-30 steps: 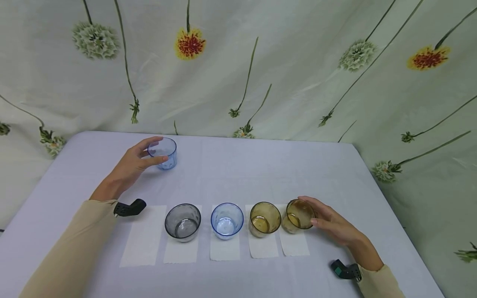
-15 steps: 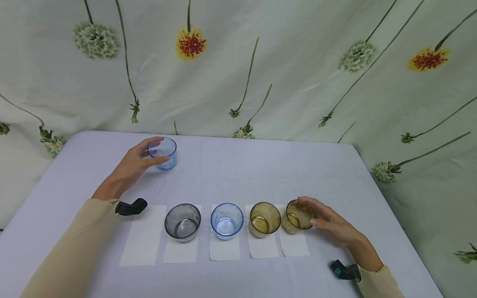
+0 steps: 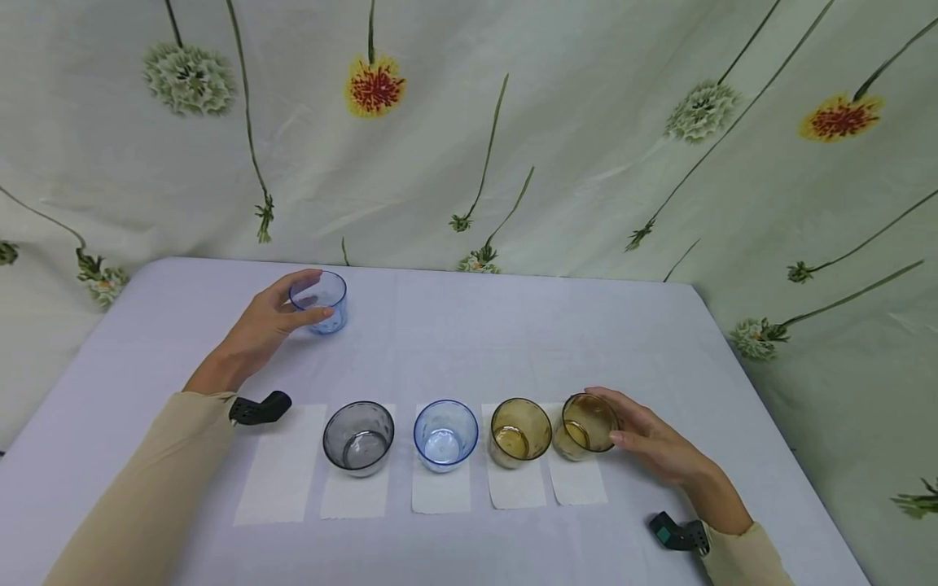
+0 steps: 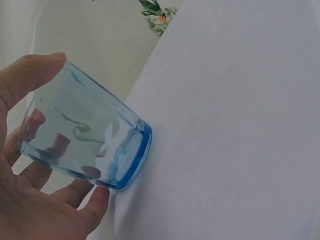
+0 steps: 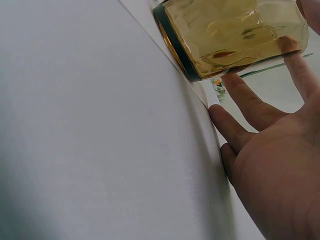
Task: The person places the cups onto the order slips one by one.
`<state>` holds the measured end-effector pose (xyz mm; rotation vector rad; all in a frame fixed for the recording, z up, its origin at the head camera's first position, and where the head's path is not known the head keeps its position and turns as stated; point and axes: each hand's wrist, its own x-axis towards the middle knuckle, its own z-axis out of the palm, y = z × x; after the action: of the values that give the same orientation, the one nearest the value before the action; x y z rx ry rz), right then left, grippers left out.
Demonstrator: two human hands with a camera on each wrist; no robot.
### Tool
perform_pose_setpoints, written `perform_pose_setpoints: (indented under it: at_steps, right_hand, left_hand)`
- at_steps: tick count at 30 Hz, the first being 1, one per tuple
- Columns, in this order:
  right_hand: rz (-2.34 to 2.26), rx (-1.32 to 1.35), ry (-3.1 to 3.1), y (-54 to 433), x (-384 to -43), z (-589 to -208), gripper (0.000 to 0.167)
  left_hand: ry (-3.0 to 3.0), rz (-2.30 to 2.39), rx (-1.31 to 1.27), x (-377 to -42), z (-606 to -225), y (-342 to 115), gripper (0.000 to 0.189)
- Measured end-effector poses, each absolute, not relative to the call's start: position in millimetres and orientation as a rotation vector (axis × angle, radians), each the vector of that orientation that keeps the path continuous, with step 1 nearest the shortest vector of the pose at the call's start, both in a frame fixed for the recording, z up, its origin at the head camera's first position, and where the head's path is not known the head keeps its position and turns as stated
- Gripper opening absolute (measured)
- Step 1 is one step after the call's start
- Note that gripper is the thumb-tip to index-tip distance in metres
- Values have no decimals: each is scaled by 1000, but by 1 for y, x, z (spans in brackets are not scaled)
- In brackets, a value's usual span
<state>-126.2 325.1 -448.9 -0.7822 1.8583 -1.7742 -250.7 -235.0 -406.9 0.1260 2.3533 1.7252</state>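
Note:
In the head view, my left hand (image 3: 252, 330) holds a light blue glass tumbler (image 3: 333, 319) near the far left of the table. The left wrist view shows the thumb on one side of this tumbler (image 4: 95, 135) and fingers on the other. My right hand (image 3: 663, 439) grips an amber glass tumbler (image 3: 575, 439) at the right end of a row. This tumbler (image 5: 230, 37) looks close to the cloth in the right wrist view; whether its base lifts is unclear. Left of it stand another amber tumbler (image 3: 513, 458), a blue one (image 3: 444, 465) and a grey one (image 3: 357, 465).
Several white paper strips lie side by side under the row; the leftmost strip (image 3: 277, 472) is beside the grey tumbler. A white cloth (image 3: 513, 342) covers the table. Behind it hangs a flower-printed curtain (image 3: 586, 146). Black devices sit on the left wrist (image 3: 260, 408) and right wrist (image 3: 677, 535).

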Motion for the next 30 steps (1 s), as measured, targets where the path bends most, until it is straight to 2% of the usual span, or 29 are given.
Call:
perform_pose_setpoints:
  at_steps: [23,30]
  right_hand:
    - [-1776,-796,1860,325,-126,-447,59]
    - [-1782,-807,1844,325,-126,-448,59]
  left_hand:
    - [2440,1705,110,-245,-403,-238,77]
    - [2449,1671,79,-241,-398,-240,82]
